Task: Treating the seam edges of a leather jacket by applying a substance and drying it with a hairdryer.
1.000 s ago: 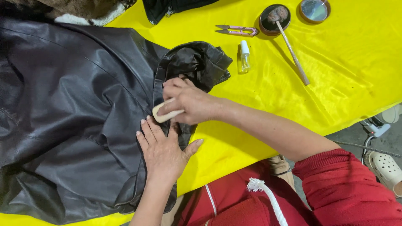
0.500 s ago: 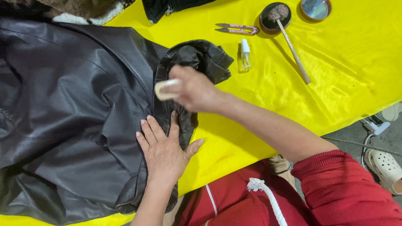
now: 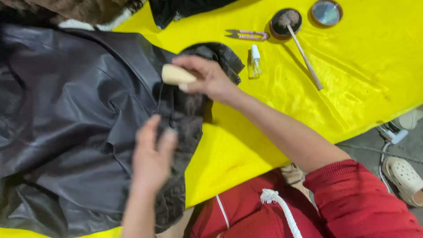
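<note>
A black leather jacket [image 3: 75, 132] lies spread flat over a yellow cloth [image 3: 352, 97], taking up most of the left side, with a crumpled edge of it bunched up near the middle. The person's right hand [image 3: 205, 77] is clenched around a pale wooden handle [image 3: 176, 75], probably a small brush or dauber, though the working end is hidden against the leather. The handle's long axis runs roughly left to right, its rounded free end pointing left over the jacket panel, and it sits just above the seam where the jacket's edge folds. The grip looks like a way to press the tool's face down onto the leather.

The left hand [image 3: 152, 154] is blurred, fingers loosely spread and empty, at or just above the jacket's crinkled edge below the tool; I cannot tell if it presses down, but it seems placed to steady the leather.

Well apart on the cloth sit 1 small clear spray bottle [image 3: 254, 61], upright just beside the jacket's bunched corner, thread snips [image 3: 246, 34], an open dark tin [image 3: 285, 23] with a long stick [image 3: 304, 55] resting in it, and its round lid [image 3: 326, 12] beside it, all within the right hand's reach
</note>
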